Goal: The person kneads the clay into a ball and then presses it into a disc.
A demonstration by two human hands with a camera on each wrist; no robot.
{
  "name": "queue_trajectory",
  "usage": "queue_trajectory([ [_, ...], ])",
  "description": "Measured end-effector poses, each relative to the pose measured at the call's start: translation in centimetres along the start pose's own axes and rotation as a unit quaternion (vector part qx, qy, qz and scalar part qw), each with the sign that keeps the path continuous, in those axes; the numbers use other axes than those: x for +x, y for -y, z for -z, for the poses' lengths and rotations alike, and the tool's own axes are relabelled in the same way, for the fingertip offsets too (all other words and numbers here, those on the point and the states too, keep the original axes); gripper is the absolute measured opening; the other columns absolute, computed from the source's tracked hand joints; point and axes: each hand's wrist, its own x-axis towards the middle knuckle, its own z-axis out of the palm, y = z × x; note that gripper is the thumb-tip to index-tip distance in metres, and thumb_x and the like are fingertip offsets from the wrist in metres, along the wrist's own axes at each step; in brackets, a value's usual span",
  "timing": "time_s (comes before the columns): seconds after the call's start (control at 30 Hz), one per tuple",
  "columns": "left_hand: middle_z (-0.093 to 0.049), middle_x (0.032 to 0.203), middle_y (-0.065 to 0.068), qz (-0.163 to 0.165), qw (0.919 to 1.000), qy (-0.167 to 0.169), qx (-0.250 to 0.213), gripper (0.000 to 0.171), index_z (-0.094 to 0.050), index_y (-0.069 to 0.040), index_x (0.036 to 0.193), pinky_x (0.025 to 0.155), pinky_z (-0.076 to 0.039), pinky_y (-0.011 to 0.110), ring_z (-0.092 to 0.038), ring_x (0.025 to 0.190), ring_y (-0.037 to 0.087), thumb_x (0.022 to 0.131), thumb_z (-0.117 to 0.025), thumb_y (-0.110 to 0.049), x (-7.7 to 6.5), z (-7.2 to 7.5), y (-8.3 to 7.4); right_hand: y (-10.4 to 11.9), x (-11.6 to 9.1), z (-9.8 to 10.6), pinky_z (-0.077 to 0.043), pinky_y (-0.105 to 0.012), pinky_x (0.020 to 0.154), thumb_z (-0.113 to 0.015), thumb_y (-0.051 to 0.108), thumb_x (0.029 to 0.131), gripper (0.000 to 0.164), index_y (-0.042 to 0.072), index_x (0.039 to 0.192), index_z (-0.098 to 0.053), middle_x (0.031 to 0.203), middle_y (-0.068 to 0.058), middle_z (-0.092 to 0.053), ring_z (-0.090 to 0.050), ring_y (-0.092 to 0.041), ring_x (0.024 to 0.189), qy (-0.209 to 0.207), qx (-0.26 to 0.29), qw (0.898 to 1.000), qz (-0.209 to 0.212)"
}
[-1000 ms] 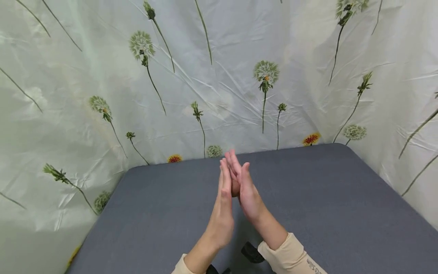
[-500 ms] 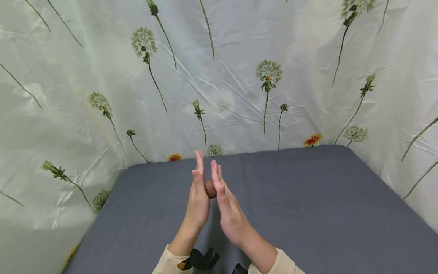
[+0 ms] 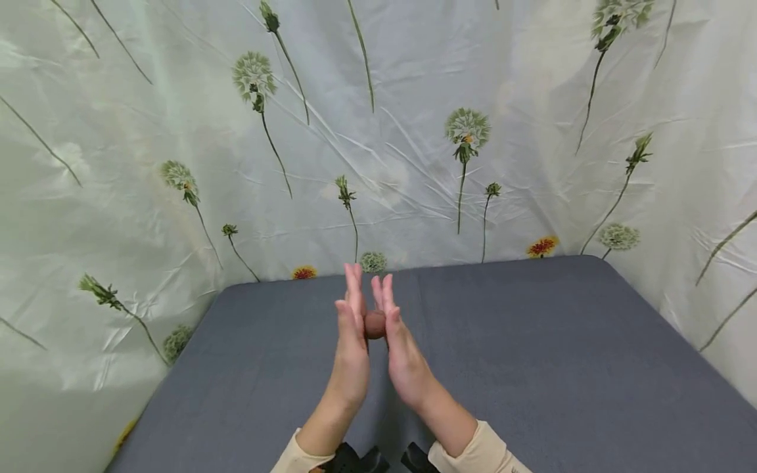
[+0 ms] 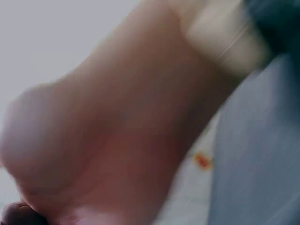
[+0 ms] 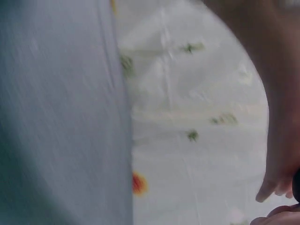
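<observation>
A small brown ball (image 3: pixel 375 324), smooth and clay-like, sits between the two upright palms in the head view. My left hand (image 3: pixel 351 355) presses it from the left with fingers straight and pointing away. On the other side my right hand (image 3: pixel 405 361) faces it, fingers also straight, its palm against the ball. Both hands are raised over the grey table. A blurred wrist and palm fill the left wrist view, with part of the dark ball (image 4: pixel 21 214) at the lower left corner. The right wrist view catches the ball (image 5: pixel 297 185) only at its right edge.
A grey-covered table (image 3: pixel 532 361) spreads beneath the hands. Behind and beside it hangs a pale, wrinkled curtain (image 3: pixel 402 164) printed with dandelions and flowers. Black wrist straps (image 3: pixel 355 460) and cream sleeves (image 3: pixel 479 450) show at the bottom.
Both hands have shifted left overall, then slightly back right. The left hand has slid forward relative to the right. The palms stand wider apart, and more of the ball shows between them.
</observation>
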Motion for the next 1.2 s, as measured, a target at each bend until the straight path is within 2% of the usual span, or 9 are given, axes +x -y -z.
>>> queue_trajectory([
  [0.27,0.007,0.180,-0.018,0.029,0.9964,-0.072,-0.032,0.075,0.012,-0.043,0.170,0.122,-0.041,0.032,-0.019,0.166,0.029,0.105,-0.005,-0.076,1.6,3.7,0.7,1.0,-1.1,-3.4,0.005,-0.066,0.132,-0.008,0.047,0.118,0.060,0.027,0.171,0.014,0.180,0.012,0.015,0.015,-0.016,0.167,0.062,0.006,0.998,-0.025],
  [0.5,-0.004,0.182,-0.005,0.033,0.9986,0.031,-0.029,0.075,0.016,-0.028,0.171,0.134,-0.004,0.062,0.000,0.170,0.020,0.110,0.000,-0.067,0.8,0.6,1.9,2.8,-0.3,-0.7,0.008,-0.069,0.130,-0.008,0.050,0.118,0.065,0.018,0.174,0.001,0.182,0.005,0.007,0.016,-0.024,0.169,-0.015,-0.073,0.994,0.077],
  [0.6,-0.004,0.183,-0.001,0.029,0.9958,0.079,-0.036,0.077,0.021,-0.023,0.170,0.133,-0.004,0.065,0.000,0.170,0.024,0.110,0.001,-0.067,0.1,-0.6,1.6,3.0,0.4,1.2,0.007,-0.066,0.131,-0.003,0.056,0.115,0.069,0.019,0.174,0.001,0.161,-0.014,-0.054,0.011,-0.022,0.169,-0.024,-0.075,0.994,0.073],
  [0.73,0.007,0.182,-0.004,0.014,0.9952,0.095,-0.018,0.078,0.021,-0.027,0.170,0.132,0.001,0.067,0.010,0.169,0.023,0.107,0.004,-0.070,-0.4,-0.8,0.2,1.7,0.8,2.2,0.006,-0.062,0.133,-0.001,0.061,0.113,0.076,0.016,0.173,0.009,0.161,-0.019,-0.052,0.007,-0.022,0.170,0.005,-0.024,0.999,0.031],
  [0.83,0.009,0.181,-0.011,0.001,0.9977,0.068,0.004,0.076,0.017,-0.033,0.170,0.131,0.007,0.066,0.016,0.168,0.018,0.106,0.006,-0.072,0.0,0.0,-0.6,0.9,0.6,1.4,0.006,-0.066,0.131,-0.002,0.059,0.114,0.076,0.011,0.171,0.015,0.182,-0.005,0.008,0.009,-0.028,0.169,0.034,0.000,0.999,0.021],
  [1.0,0.007,0.180,-0.016,-0.034,0.9987,-0.003,0.037,0.076,0.014,-0.039,0.170,0.132,-0.019,0.051,-0.040,0.151,0.011,0.105,-0.001,-0.076,1.2,2.4,-1.0,1.2,-0.3,-0.9,0.007,-0.071,0.129,-0.003,0.055,0.116,0.069,0.020,0.169,0.022,0.182,0.002,0.011,0.016,-0.024,0.168,0.082,0.012,0.997,-0.007],
  [1.1,0.005,0.180,-0.018,-0.044,0.9968,-0.039,0.054,0.081,0.013,-0.042,0.170,0.098,-0.051,0.028,-0.056,0.073,0.014,0.103,-0.007,-0.082,1.7,3.9,-0.9,1.7,-1.0,-2.1,0.004,-0.068,0.131,-0.005,0.056,0.116,0.067,0.026,0.168,0.023,0.180,0.011,0.016,0.017,-0.018,0.167,0.114,0.006,0.993,-0.034],
  [1.17,0.003,0.180,-0.016,-0.038,0.9965,-0.046,0.059,0.083,0.012,-0.042,0.170,0.081,-0.052,0.026,-0.057,0.070,0.015,0.101,-0.009,-0.085,1.9,4.3,-0.6,2.1,-1.3,-2.4,0.003,-0.067,0.131,-0.009,0.053,0.117,0.066,0.026,0.169,0.020,0.179,0.012,0.018,0.017,-0.017,0.167,0.115,-0.004,0.993,-0.034],
  [1.2,0.003,0.181,-0.014,-0.034,0.9965,-0.045,0.062,0.083,0.012,-0.042,0.170,0.102,-0.049,0.028,-0.066,0.096,0.014,0.101,-0.009,-0.084,1.9,4.2,-0.4,2.3,-1.4,-2.4,0.002,-0.067,0.131,-0.012,0.052,0.117,0.066,0.026,0.170,0.017,0.179,0.012,0.018,0.016,-0.017,0.167,0.108,-0.009,0.994,-0.031],
])
